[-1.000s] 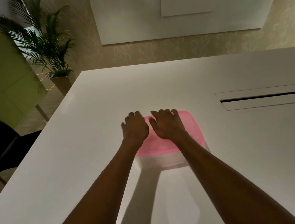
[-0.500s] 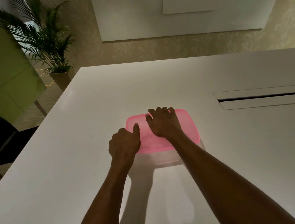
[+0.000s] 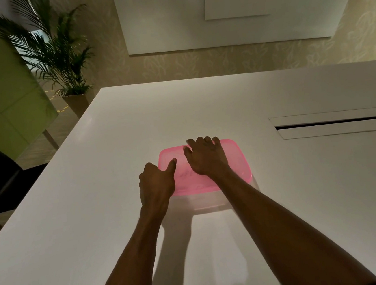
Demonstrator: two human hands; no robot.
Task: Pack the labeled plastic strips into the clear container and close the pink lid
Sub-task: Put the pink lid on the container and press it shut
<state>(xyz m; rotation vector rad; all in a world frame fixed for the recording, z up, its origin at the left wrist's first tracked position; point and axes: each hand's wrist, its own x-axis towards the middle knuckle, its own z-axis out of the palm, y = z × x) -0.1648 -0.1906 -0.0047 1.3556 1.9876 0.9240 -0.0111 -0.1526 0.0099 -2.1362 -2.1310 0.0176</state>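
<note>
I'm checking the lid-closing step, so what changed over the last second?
The left hand slid off the top of the pink lid to its near-left corner, thumb now resting on it. The right hand stayed flat on the lid. The clear container and table look unchanged.

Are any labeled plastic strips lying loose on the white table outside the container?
No: the white table shows only the clear plastic container under its translucent pink lid and both hands.

Pink lid [image 3: 236, 160] — white table [image 3: 133, 125] — leaf-patterned wallpaper [image 3: 196, 64].
</note>
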